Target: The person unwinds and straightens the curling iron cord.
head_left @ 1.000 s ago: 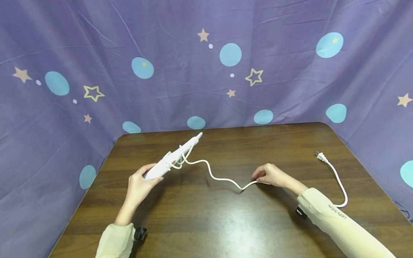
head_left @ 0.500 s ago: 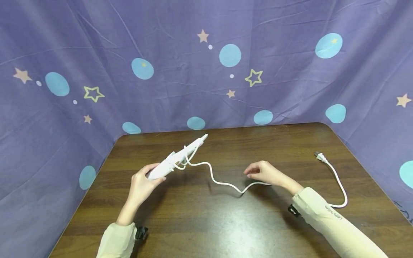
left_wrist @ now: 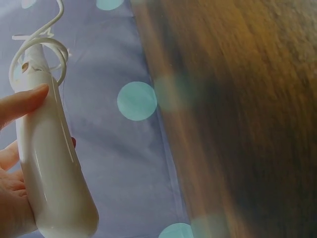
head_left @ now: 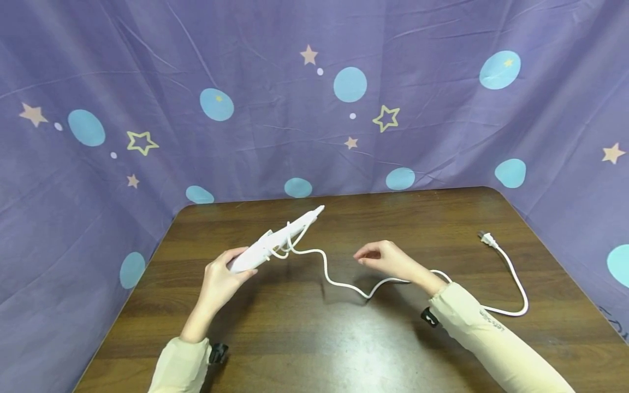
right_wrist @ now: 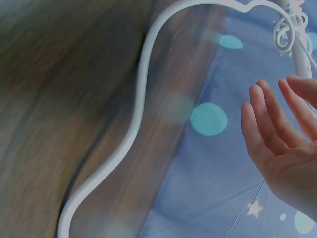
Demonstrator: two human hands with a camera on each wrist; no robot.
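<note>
My left hand [head_left: 221,281] grips the wide rounded end of a long white corded appliance [head_left: 255,254], which tapers to a narrow tip and is held up slantwise over the table. In the left wrist view, the thumb lies along the smooth white body [left_wrist: 52,163]. Loops of its white cord [left_wrist: 62,52] wind round the narrower part. From there the cord [head_left: 325,267] runs down to the tabletop and passes behind the right wrist. Loosely bent and holding nothing, my right hand [head_left: 388,259] hovers above the cord; the right wrist view shows its fingers [right_wrist: 267,119] apart from it.
The cord's two-prong plug [head_left: 487,239] lies at the right of the brown wooden table [head_left: 344,338]. A purple curtain [head_left: 275,147] with stars and dots hangs around the table's back and sides.
My right hand has let go of the cord and moved left, toward the appliance. The left hand and appliance have shifted slightly right. The loosened cord has settled a little lower.
</note>
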